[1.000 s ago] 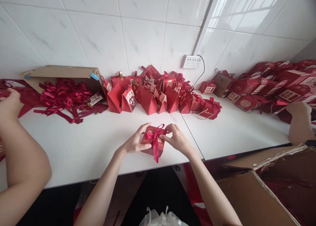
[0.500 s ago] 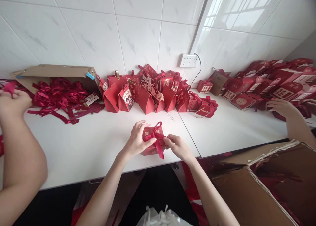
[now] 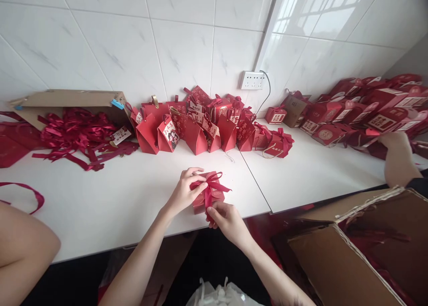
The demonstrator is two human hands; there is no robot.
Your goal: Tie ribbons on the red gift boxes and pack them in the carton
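Note:
A small red gift box (image 3: pixel 198 204) with gold print sits near the table's front edge. Across its top runs a dark red ribbon (image 3: pixel 214 188) with a loop and tails. My left hand (image 3: pixel 185 191) lies over the box's left side, thumb and fingertips pinched on the ribbon near its knot. At the front right of the box, my right hand (image 3: pixel 230 222) is closed, pinching a ribbon tail that hangs down the front. The knot is partly hidden by the left fingers.
Several red gift boxes (image 3: pixel 197 138) line the wall. A cardboard box (image 3: pixel 72 96) with tangled ribbons stands left; a large open carton (image 3: pixel 321 257) is at the lower right. Another person's arm (image 3: pixel 26 248) is at left, and another hand (image 3: pixel 396 147) reaches into the right pile (image 3: pixel 384 101).
My right hand has moved from the box's right side down to its front, onto the hanging ribbon tail. My left hand stays on the ribbon. The arm at left has lowered.

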